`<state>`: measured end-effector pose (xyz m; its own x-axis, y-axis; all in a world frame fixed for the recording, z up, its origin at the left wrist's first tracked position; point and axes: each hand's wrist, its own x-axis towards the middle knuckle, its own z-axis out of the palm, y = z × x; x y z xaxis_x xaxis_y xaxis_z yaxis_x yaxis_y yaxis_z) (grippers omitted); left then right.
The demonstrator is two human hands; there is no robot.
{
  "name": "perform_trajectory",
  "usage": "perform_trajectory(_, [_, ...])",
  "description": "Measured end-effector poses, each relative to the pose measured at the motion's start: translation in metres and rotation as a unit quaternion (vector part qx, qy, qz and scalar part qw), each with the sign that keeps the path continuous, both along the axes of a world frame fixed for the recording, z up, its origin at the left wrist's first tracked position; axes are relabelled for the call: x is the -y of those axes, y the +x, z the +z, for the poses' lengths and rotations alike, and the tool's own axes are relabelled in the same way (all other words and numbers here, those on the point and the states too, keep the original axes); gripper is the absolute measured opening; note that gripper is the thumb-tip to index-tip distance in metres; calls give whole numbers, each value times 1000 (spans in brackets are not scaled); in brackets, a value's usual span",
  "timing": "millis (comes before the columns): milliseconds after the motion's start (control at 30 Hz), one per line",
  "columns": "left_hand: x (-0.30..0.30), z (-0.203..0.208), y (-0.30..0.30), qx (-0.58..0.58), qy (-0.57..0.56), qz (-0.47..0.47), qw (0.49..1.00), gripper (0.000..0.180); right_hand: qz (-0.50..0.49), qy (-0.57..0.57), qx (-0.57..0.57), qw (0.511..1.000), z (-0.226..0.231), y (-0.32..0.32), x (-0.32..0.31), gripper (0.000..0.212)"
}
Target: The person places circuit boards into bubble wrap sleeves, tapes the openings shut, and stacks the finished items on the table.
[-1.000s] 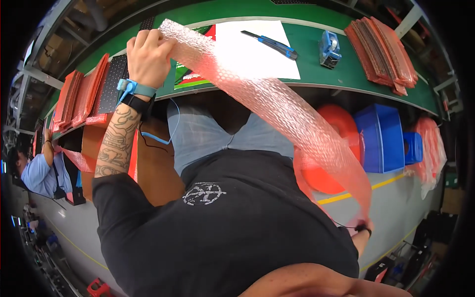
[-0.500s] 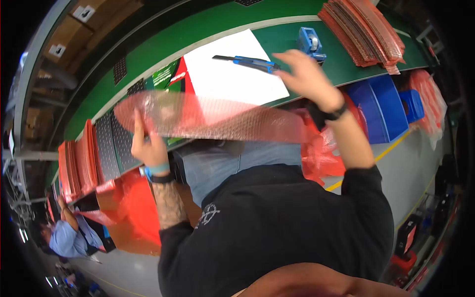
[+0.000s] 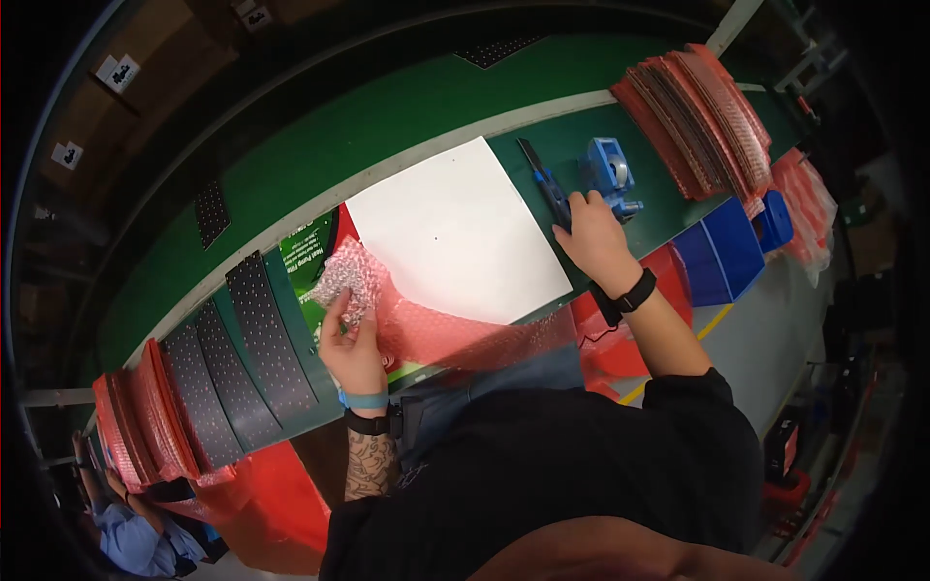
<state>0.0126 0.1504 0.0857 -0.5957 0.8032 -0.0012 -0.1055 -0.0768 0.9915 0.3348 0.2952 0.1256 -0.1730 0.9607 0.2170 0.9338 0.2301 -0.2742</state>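
My left hand [image 3: 353, 353] is closed on the bunched end of a pink bubble-wrap bag [image 3: 455, 334]. The rest of the wrap trails right over the bench's front edge and the lower part of a white sheet [image 3: 455, 228]. My right hand [image 3: 599, 247] has its thumb and fingers around the handle end of a blue and black utility knife [image 3: 545, 179], which is on the green bench right of the sheet. A red and green printed panel [image 3: 315, 252] shows partly from beneath the sheet and wrap. A blue tape dispenser [image 3: 608, 167] stands just beyond my right fingers.
Black perforated panels [image 3: 228, 382] lie at the left, beside a stack of pink-wrapped pieces [image 3: 145, 416]. Another wrapped stack [image 3: 693, 126] sits at the far right. Blue bins [image 3: 719, 254] are below the bench's right edge. Another person [image 3: 140, 533] is at the lower left.
The knife has moved from on top of the white sheet to the bench at its right, with my right hand. My left hand has shifted right, and the wrap is now bunched in it.
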Motion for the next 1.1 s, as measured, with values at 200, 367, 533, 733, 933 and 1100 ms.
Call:
perform_trajectory(200, [-12,-19,-16,-150,-69,-7,986,47,84,-172,-130,973,64,-70,-162,33])
perform_trajectory(367, [-17,-5,-18,-12,-75,-14,997,52,-217,-96,-134,962,-9,-48,-421,59])
perform_trajectory(533, [-5,-5,-19,19,-99,30,994,53,-306,-209,5,929,-56,-106,-450,92])
perform_trajectory(733, [-8,-12,-25,-9,-122,-27,992,52,-172,-223,67,957,-68,22,-546,63])
perform_trajectory(933, [-18,-25,-30,30,-79,3,996,51,-250,-205,-636,701,-21,94,-566,41])
perform_trajectory(1100, [-17,2,-46,103,-46,138,984,55,50,-312,-690,651,-27,-57,-417,22])
